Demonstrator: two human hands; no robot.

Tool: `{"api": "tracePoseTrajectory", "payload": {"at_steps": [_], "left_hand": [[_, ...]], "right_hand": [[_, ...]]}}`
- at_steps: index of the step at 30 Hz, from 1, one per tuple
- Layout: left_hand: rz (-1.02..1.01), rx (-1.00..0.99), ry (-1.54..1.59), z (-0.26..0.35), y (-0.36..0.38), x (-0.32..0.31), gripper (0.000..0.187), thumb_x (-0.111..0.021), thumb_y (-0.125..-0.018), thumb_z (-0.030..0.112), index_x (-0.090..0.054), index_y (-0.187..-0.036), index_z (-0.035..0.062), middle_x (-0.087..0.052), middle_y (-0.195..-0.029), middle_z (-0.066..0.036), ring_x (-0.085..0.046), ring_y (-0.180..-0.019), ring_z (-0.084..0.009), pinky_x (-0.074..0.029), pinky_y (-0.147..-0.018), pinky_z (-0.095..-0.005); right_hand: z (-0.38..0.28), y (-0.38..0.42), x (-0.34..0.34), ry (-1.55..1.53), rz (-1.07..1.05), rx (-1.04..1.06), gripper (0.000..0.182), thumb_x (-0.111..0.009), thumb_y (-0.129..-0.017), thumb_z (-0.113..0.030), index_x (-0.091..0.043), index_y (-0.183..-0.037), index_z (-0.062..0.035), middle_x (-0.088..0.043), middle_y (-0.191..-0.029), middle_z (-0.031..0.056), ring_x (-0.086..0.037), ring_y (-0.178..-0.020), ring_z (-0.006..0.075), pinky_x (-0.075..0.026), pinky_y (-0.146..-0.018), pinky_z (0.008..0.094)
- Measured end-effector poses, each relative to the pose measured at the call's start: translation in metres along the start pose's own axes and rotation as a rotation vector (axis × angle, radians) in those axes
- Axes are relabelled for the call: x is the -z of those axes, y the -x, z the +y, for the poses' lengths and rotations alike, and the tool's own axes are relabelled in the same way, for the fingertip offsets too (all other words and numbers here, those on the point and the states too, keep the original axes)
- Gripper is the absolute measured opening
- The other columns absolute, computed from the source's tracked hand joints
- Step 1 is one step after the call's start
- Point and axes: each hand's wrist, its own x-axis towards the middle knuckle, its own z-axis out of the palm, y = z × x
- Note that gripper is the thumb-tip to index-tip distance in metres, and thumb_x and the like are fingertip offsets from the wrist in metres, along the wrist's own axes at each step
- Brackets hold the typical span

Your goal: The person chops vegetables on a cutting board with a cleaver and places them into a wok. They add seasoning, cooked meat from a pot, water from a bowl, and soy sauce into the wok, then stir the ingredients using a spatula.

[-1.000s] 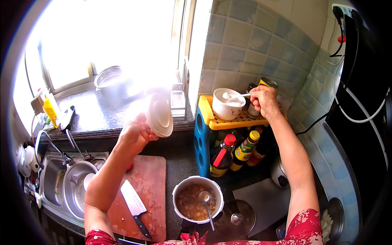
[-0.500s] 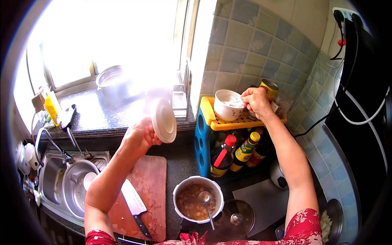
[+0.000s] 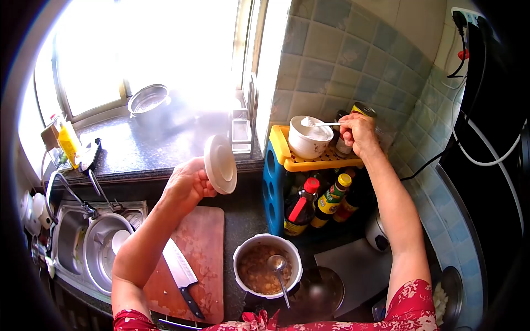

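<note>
My left hand [image 3: 190, 183] grips a white lid [image 3: 221, 164], held tilted on edge above the counter. Pinched in my right hand [image 3: 359, 132] is the handle of a small white spoon [image 3: 328, 124]. Its bowl carries a heap of white powder just over the rim of a white cup [image 3: 305, 141]. More white powder, perhaps salt or sugar, shows inside that cup, which stands on the yellow top of a rack [image 3: 282, 157]. Below, a pot [image 3: 239, 263] holds brown chunky food in liquid, with a metal ladle [image 3: 277, 263] resting in it.
A knife [image 3: 181, 271] lies on the wooden cutting board [image 3: 210, 237]. Sauce bottles [image 3: 302, 207] stand inside the rack. A dark glass lid [image 3: 323, 289] is beside the pot. The sink [image 3: 69, 243] with a metal basin is at left, and a metal pot [image 3: 149, 102] sits by the window.
My right hand has moved slightly right and lifted the spoon out of the cup's powder, so its loaded bowl now shows. My left hand keeps the lid in nearly the same place.
</note>
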Motion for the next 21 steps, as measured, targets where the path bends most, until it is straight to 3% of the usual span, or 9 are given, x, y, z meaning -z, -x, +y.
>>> {"api": "tracePoseTrajectory", "payload": {"at_steps": [10,13,15,20,21], "left_hand": [[-0.206,0.146,0.008,-0.021,-0.005,-0.058,0.020,-0.043,-0.091,0.018,-0.055,-0.094,0.0022,-0.059,-0.072,-0.008,-0.054,-0.058,-0.0134,-0.044,-0.052,-0.0274],[-0.279,0.208,0.025,-0.036,-0.008,-0.089,0.019,-0.042,-0.091,0.021,-0.053,-0.089,0.0060,-0.052,-0.068,-0.002,-0.049,-0.058,-0.0115,-0.042,-0.055,-0.0267],[-0.447,0.338,0.146,-0.057,-0.024,-0.103,0.026,-0.032,-0.097,0.028,-0.049,-0.090,0.0090,-0.058,-0.071,-0.004,-0.056,-0.061,-0.0148,-0.047,-0.058,-0.0325],[-0.667,0.454,0.189,-0.085,0.002,-0.163,0.025,-0.034,-0.096,0.027,-0.051,-0.090,0.0094,-0.056,-0.068,-0.001,-0.056,-0.062,-0.0137,-0.048,-0.061,-0.0327],[-0.626,0.484,0.189,-0.092,0.011,-0.175,0.020,-0.036,-0.092,0.019,-0.051,-0.089,0.0067,-0.053,-0.076,-0.003,-0.051,-0.067,-0.0150,-0.046,-0.062,-0.0314]], "right_hand": [[-0.027,0.052,0.042,-0.057,0.061,0.021,0.007,-0.053,-0.074,0.001,-0.055,-0.080,0.0025,-0.052,-0.059,0.0075,-0.040,-0.040,0.0088,-0.027,-0.035,0.0224],[-0.036,0.090,0.060,-0.053,0.066,0.005,0.007,-0.054,-0.076,-0.001,-0.055,-0.082,0.0022,-0.052,-0.060,0.0070,-0.040,-0.042,0.0089,-0.027,-0.036,0.0224],[-0.044,0.121,0.070,-0.059,0.060,0.005,0.008,-0.054,-0.076,-0.002,-0.055,-0.082,0.0024,-0.052,-0.060,0.0069,-0.041,-0.043,0.0089,-0.027,-0.036,0.0224],[-0.064,0.208,0.098,-0.045,0.161,-0.036,0.007,-0.054,-0.078,0.000,-0.055,-0.083,0.0040,-0.052,-0.060,0.0073,-0.041,-0.043,0.0093,-0.027,-0.036,0.0219],[-0.067,0.226,0.106,-0.043,0.191,-0.049,0.007,-0.055,-0.077,0.000,-0.056,-0.083,0.0050,-0.053,-0.060,0.0077,-0.040,-0.042,0.0094,-0.028,-0.036,0.0220]]}}
